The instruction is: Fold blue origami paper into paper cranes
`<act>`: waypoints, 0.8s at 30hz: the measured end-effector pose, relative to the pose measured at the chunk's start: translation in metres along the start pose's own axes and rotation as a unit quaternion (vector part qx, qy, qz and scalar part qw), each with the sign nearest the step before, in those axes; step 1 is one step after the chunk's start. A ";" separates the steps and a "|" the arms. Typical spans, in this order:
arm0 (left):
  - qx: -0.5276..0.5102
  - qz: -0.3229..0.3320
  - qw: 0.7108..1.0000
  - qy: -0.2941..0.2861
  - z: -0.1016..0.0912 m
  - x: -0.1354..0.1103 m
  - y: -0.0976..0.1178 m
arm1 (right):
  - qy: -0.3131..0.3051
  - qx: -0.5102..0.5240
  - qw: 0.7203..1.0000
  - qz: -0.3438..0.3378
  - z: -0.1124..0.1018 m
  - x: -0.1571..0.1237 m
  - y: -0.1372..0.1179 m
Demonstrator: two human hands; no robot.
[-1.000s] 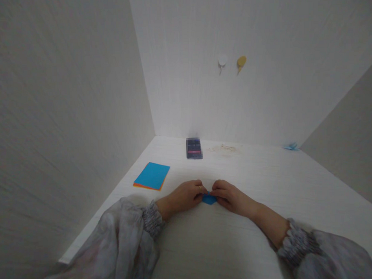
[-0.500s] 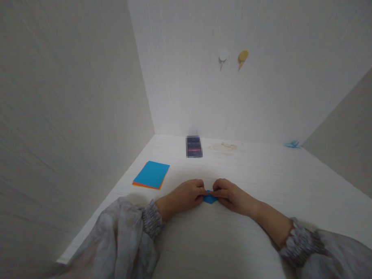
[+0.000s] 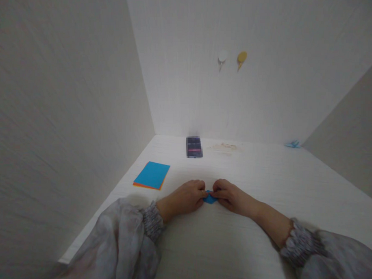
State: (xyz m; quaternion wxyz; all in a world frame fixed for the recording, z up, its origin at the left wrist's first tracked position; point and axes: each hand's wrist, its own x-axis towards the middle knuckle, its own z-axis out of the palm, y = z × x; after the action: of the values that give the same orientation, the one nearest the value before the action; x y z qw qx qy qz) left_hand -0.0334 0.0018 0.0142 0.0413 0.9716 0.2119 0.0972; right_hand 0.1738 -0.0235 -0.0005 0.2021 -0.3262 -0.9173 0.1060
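A small folded piece of blue origami paper (image 3: 210,198) lies on the white table between my hands. My left hand (image 3: 193,195) grips its left side with bent fingers, and a ring shows on one of them. From the other side, my right hand (image 3: 226,195) pinches the paper's right edge, fingers curled. The fingertips of both hands almost meet over the upper part of the paper and hide its edges. Only its middle and lower point show.
To the left lies a stack of square paper (image 3: 152,175), blue on top with orange beneath. A dark blurred-out device (image 3: 194,147) stands by the back wall. A light-blue folded paper (image 3: 292,144) sits in the far right corner. White (image 3: 222,57) and yellow (image 3: 242,57) hooks are on the wall.
My left hand has shifted very slightly to the right over the blue paper. My right hand stays in nearly the same place.
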 end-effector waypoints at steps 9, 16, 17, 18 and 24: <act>0.033 -0.007 0.999 -0.011 0.002 0.002 0.000 | -0.011 -0.039 0.999 0.001 -0.002 0.003 -0.005; 0.044 -0.012 0.999 -0.009 -0.001 0.000 0.002 | -0.019 -0.075 0.997 0.011 0.001 0.005 -0.005; 0.043 -0.010 0.999 -0.009 -0.001 0.000 0.002 | -0.021 -0.075 0.997 0.012 0.001 0.005 -0.005; 0.042 -0.009 0.999 -0.009 -0.001 -0.001 0.002 | -0.025 -0.075 0.997 0.012 0.001 0.005 -0.005; 0.050 -0.009 0.998 -0.021 -0.002 0.000 0.002 | -0.038 -0.078 0.996 0.014 0.000 0.006 -0.007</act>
State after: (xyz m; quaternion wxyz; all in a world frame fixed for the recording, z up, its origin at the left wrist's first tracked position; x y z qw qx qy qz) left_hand -0.0331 -0.0004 0.0160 -0.0020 0.9723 0.2242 0.0656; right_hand 0.1660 -0.0249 0.0034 0.1391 -0.3493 -0.9253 0.0490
